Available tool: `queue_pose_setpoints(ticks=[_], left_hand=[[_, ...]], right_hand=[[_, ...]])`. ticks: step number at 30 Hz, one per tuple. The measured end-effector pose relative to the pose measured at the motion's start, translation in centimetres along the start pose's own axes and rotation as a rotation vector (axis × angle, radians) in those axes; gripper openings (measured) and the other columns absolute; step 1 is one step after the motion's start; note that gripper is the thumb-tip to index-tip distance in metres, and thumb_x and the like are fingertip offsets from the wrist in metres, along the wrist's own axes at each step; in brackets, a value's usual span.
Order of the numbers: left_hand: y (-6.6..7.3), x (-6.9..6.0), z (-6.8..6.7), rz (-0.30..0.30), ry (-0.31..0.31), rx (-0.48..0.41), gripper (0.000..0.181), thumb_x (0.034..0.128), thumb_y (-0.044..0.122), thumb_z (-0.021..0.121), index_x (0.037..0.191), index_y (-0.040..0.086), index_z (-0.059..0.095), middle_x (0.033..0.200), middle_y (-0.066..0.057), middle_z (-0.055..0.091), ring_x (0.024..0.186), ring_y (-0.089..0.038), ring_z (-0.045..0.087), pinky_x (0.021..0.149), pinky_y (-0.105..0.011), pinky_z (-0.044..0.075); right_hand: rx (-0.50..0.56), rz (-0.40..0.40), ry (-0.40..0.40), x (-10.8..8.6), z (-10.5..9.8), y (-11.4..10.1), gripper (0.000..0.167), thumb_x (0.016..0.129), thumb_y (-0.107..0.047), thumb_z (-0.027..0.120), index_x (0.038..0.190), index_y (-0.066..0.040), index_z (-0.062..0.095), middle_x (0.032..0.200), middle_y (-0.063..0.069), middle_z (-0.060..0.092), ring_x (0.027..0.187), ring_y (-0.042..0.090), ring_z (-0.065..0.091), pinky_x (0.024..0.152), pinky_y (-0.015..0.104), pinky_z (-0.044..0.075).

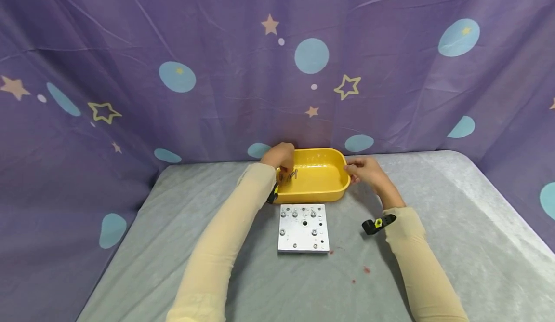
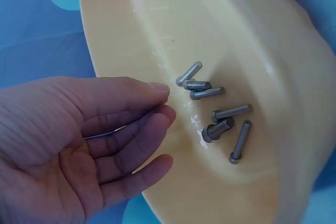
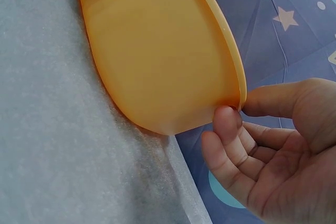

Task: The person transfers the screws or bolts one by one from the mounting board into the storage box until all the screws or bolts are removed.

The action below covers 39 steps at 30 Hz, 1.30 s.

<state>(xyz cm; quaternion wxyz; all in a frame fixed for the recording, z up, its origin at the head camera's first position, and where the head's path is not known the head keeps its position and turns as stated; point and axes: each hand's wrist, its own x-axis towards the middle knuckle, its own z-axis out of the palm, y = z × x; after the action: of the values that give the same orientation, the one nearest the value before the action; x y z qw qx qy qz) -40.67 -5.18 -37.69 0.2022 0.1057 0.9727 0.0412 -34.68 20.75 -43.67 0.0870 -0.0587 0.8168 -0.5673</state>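
A yellow tray (image 1: 313,197) stands at the back of the table, its left end holding several metal cap screws (image 2: 231,113). My left hand (image 1: 279,156) reaches over that end; in the left wrist view its fingers (image 2: 137,153) are loosely bent beside the screws, with nothing visible between thumb and fingertips. At the tray's right end, my right hand (image 3: 281,153) pinches the rim between thumb and fingers. In front of the tray lies a silver metal block (image 1: 299,237) with holes, some with screws seated in them.
A grey cloth covers the table (image 1: 182,245), with small red marks (image 1: 366,270) right of the block. Directly behind the tray hangs a purple curtain (image 1: 234,95) with stars and blue shapes. A black wrist camera (image 1: 378,223) sits on the right wrist.
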Motion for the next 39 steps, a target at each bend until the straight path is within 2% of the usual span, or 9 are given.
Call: queue_pose_setpoints(ticks=[3, 7, 11, 14, 17, 22, 26, 32, 39], left_hand=[[0.1, -0.4, -0.3, 0.025, 0.028, 0.007, 0.015, 0.0771, -0.005, 0.069, 0.084, 0.004, 0.059, 0.069, -0.005, 0.058, 0.061, -0.017, 0.052, 0.049, -0.025, 0.039], [0.2, -1.5, -0.7, 0.087, 0.072, -0.061, 0.02, 0.0809, -0.002, 0.067, 0.068, 0.009, 0.056, 0.061, -0.001, 0.054, 0.053, -0.014, 0.044, 0.049, -0.026, 0.036], [0.6, -3.2, -0.8, 0.219, 0.142, -0.088, 0.031, 0.0823, -0.001, 0.063, 0.057, 0.014, 0.054, 0.053, 0.002, 0.047, 0.05, -0.012, 0.033, 0.051, -0.025, 0.03], [1.2, -4.8, -0.8, 0.337, 0.199, -0.065, 0.028, 0.0824, 0.001, 0.063, 0.059, 0.015, 0.059, 0.056, 0.004, 0.05, 0.053, -0.011, 0.036, 0.055, -0.024, 0.032], [1.8, -6.5, -0.5, 0.436, 0.231, -0.06, 0.02, 0.0845, 0.003, 0.066, 0.069, 0.015, 0.068, 0.065, 0.005, 0.06, 0.061, -0.011, 0.047, 0.061, -0.023, 0.04], [2.4, -8.9, 0.3, 0.542, 0.209, -0.087, 0.009, 0.0888, 0.009, 0.07, 0.082, 0.013, 0.074, 0.078, 0.002, 0.069, 0.072, -0.012, 0.058, 0.071, -0.023, 0.049], [3.0, -10.4, 1.2, 0.583, 0.174, -0.105, 0.007, 0.0906, 0.012, 0.072, 0.084, 0.015, 0.074, 0.079, 0.005, 0.07, 0.075, -0.009, 0.06, 0.074, -0.022, 0.05], [3.6, -11.8, 2.8, 0.65, 0.144, -0.119, 0.011, 0.0911, 0.013, 0.073, 0.082, 0.017, 0.072, 0.076, 0.008, 0.067, 0.072, -0.005, 0.058, 0.071, -0.019, 0.049], [4.0, -12.7, 4.0, 0.696, 0.085, -0.115, 0.012, 0.0906, 0.013, 0.075, 0.08, 0.019, 0.072, 0.073, 0.01, 0.066, 0.067, -0.002, 0.057, 0.066, -0.017, 0.048]], right_hand=[[-0.017, 0.005, 0.0, 0.1, -0.1, 0.0, 0.038, 0.1, -0.013, 0.059, 0.126, 0.015, 0.059, 0.092, 0.015, 0.068, 0.068, 0.009, 0.061, 0.066, 0.028, 0.059], [-0.037, 0.007, 0.006, 0.3, -0.2, 0.2, 0.037, 0.1, -0.014, 0.059, 0.125, 0.014, 0.06, 0.089, 0.012, 0.067, 0.067, 0.01, 0.061, 0.067, 0.029, 0.059], [-0.029, -0.001, 0.005, 0.3, -0.2, 0.4, 0.036, 0.101, -0.013, 0.059, 0.125, 0.015, 0.061, 0.085, 0.009, 0.068, 0.066, 0.009, 0.061, 0.066, 0.029, 0.058], [-0.015, -0.001, 0.002, 0.3, -0.1, 0.6, 0.037, 0.101, -0.012, 0.059, 0.125, 0.015, 0.06, 0.085, 0.008, 0.068, 0.065, 0.008, 0.061, 0.066, 0.027, 0.058], [-0.013, -0.002, 0.0, 0.4, -0.1, 0.6, 0.037, 0.101, -0.012, 0.059, 0.126, 0.016, 0.059, 0.087, 0.01, 0.068, 0.066, 0.007, 0.061, 0.065, 0.026, 0.058], [-0.015, 0.003, 0.001, 0.3, -0.1, 0.4, 0.038, 0.101, -0.013, 0.059, 0.127, 0.015, 0.059, 0.089, 0.01, 0.068, 0.066, 0.007, 0.061, 0.066, 0.027, 0.059], [-0.012, 0.012, 0.004, 0.3, -0.1, 0.3, 0.038, 0.101, -0.013, 0.059, 0.126, 0.015, 0.059, 0.09, 0.01, 0.069, 0.066, 0.006, 0.061, 0.067, 0.028, 0.06], [-0.004, 0.013, 0.004, 0.2, -0.1, 0.3, 0.039, 0.101, -0.013, 0.059, 0.128, 0.016, 0.058, 0.096, 0.016, 0.07, 0.067, 0.006, 0.062, 0.067, 0.027, 0.06], [0.011, 0.014, 0.002, 0.3, -0.2, 0.3, 0.039, 0.101, -0.013, 0.059, 0.128, 0.016, 0.058, 0.096, 0.016, 0.07, 0.066, 0.006, 0.062, 0.067, 0.026, 0.059]])
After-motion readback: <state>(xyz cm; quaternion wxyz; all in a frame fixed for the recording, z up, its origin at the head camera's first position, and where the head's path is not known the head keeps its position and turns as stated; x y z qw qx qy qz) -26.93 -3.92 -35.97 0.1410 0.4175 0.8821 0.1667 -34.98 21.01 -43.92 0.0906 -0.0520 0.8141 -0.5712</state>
